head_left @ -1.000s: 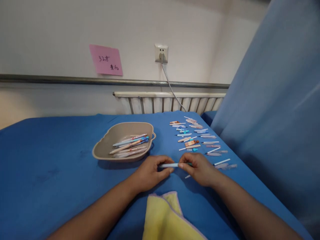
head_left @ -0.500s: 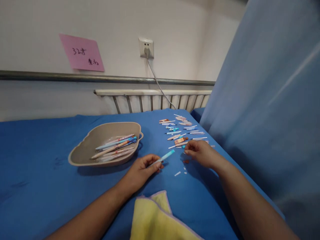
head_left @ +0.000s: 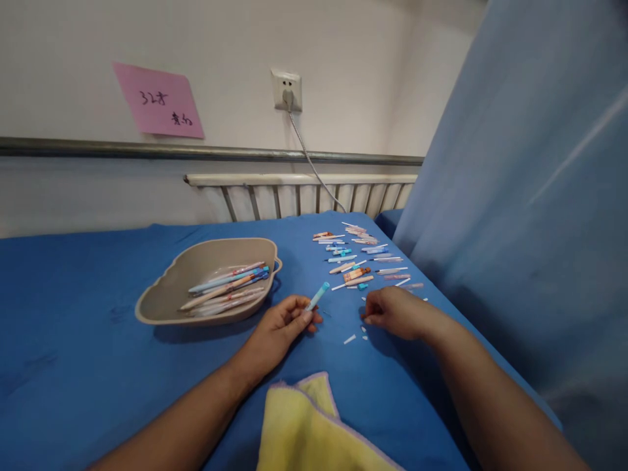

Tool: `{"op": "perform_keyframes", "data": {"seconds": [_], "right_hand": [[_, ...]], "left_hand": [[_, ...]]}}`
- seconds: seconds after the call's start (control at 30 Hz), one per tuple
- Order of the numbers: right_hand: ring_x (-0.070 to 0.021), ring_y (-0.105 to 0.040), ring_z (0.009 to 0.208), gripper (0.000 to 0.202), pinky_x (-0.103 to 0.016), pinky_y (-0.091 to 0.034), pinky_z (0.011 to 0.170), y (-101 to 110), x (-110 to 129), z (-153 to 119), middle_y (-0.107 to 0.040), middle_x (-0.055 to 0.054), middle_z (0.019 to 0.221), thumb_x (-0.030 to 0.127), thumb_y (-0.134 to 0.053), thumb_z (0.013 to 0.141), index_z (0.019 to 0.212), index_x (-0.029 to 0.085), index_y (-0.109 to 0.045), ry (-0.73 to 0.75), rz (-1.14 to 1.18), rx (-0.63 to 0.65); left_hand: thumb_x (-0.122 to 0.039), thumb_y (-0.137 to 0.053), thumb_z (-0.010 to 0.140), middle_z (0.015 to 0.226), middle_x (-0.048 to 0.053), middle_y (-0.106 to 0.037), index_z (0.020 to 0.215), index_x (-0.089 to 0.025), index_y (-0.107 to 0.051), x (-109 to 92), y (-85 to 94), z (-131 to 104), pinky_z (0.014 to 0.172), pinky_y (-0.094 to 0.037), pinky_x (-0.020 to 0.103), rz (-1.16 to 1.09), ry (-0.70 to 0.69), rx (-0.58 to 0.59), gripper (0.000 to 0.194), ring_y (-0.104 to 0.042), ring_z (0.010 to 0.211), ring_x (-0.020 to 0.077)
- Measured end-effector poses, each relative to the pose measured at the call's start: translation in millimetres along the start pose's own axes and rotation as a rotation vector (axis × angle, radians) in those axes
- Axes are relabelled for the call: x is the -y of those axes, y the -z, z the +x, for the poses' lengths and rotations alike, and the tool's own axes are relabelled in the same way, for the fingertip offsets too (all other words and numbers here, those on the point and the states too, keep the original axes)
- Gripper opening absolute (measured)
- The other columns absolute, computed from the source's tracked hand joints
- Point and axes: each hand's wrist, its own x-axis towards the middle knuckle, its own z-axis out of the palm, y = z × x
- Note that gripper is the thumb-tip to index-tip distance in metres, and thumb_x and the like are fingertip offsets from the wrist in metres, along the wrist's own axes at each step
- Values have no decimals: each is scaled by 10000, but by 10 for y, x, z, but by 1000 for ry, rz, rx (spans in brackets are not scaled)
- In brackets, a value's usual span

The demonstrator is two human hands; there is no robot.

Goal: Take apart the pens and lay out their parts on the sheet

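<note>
My left hand is closed around a pale blue pen barrel, its teal end pointing up and away. Just past these fingertips lies a thin dark piece, too small to name. My right hand is low over the cloth with its fingers pinched together; what they hold, if anything, is hidden. Several small white pieces lie below its fingertips. Beyond it, taken-apart pen parts in orange, blue, pink and white are spread in rows.
A beige basin holding several whole pens stands at the left on the blue cloth. A folded yellow cloth lies in front. Behind are a white rail and a plugged-in cable; a blue curtain hangs at the right.
My right hand has moved down and nearer, and the small brown piece beneath it no longer shows. In my left hand the pen barrel has tipped more upright.
</note>
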Motion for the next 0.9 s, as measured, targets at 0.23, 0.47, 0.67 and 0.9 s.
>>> {"op": "perform_keyframes", "data": {"seconds": [0.23, 0.47, 0.67, 0.9], "right_hand": [[-157, -566, 669, 83, -234, -283, 537, -74, 163, -17, -670, -31, 738, 216, -602, 710, 767, 200, -660, -5, -107, 33], [-163, -567, 673, 77, -243, -259, 530, -127, 231, -17, -672, -45, 737, 223, -583, 723, 745, 191, -649, 36, -179, 27], [-143, -544, 642, 114, -237, -251, 517, -51, 113, -1, -655, -21, 734, 307, -571, 759, 757, 199, -606, -24, -142, -72], [-163, -571, 751, 105, -231, -311, 583, -50, -13, 59, -662, -32, 829, 232, -591, 732, 825, 199, -626, -40, -78, -84]], "left_hand": [[-339, -628, 741, 808, 30, -650, 826, -161, -559, -36, -15, -48, 707, -435, 253, -9, -53, -28, 209, -567, 737, 139], [-273, -656, 725, 807, 18, -636, 849, -171, -581, -20, -13, -85, 695, -409, 239, 13, -95, -53, 177, -561, 772, 141], [-235, -629, 753, 1031, 78, -650, 841, -169, -591, -67, -20, -101, 818, -406, 294, 4, -117, -2, 117, -556, 970, 192], [-281, -667, 708, 895, 58, -672, 839, -161, -577, -19, -16, -56, 706, -434, 267, 6, -62, -63, 198, -572, 794, 157]]}}
